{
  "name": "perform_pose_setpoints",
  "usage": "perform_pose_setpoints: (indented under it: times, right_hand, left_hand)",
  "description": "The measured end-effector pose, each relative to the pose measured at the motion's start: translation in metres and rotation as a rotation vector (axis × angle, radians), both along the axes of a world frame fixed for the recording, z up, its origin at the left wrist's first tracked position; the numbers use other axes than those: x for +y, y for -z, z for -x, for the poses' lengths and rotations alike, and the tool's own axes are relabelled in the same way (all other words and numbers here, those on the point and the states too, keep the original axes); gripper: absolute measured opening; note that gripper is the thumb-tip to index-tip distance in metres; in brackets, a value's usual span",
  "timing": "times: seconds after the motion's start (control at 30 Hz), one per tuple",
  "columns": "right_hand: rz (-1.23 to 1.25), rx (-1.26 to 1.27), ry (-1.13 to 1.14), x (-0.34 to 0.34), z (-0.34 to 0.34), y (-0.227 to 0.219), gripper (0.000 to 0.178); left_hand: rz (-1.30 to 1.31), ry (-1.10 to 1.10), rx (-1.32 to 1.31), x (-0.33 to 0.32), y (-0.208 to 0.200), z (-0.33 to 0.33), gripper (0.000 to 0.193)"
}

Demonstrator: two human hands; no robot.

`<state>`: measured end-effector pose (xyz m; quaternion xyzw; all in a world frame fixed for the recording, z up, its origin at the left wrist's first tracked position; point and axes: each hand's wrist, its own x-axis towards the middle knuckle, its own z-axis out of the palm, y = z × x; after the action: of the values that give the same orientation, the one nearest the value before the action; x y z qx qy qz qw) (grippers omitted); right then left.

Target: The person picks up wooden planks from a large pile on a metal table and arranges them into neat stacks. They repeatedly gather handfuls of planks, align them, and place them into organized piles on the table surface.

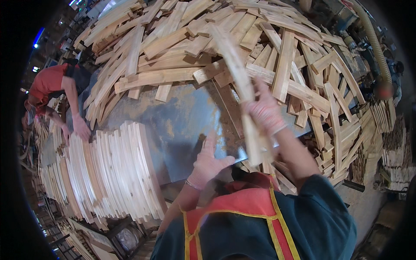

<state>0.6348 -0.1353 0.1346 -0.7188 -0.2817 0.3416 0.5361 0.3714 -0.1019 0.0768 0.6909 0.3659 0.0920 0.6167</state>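
Observation:
My right hand [265, 112], in a pale glove, is closed round a long wooden board [236, 65]. The board stands out lengthwise in front of me, blurred by motion, its far end over a big heap of loose boards [169, 45]. To its left, my gloved left hand [208, 160] is held over the near edge of a metal table [177, 115], fingers stretched out and thumb apart, with nothing in it. Left of that hand, a row of pale boards [117, 169] stands on edge, packed side by side.
At the far left a co-worker in a red shirt [50, 86] bends over the row, both hands on its far end. More wood stacks [396, 151] stand at the right, near a ribbed hose [372, 39]. Sawdust [184, 104] lies on the table.

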Motion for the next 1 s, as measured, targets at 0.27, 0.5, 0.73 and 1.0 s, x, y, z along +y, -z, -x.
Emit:
perform_pose_setpoints:
  times: [0.27,0.5,0.73,1.0]
  right_hand:
    - [-0.164,-0.188,0.031,-0.017,0.068,0.092,0.077]
    - [-0.234,0.513,0.778,-0.049,-0.122,0.09,0.04]
    - [-0.167,0.586,0.267,-0.041,0.057,0.092,0.028]
    - [0.025,-0.33,0.329,-0.104,-0.039,0.084,0.042]
  left_hand:
    - [0.576,-0.436,-0.406,0.02,0.07,0.115,0.072]
    - [-0.344,-0.27,0.806,0.015,0.079,0.201,0.077]
    - [-0.892,-0.168,1.05,0.008,0.069,0.209,0.076]
    - [-1.199,-0.312,0.913,0.045,0.07,0.197,0.086]
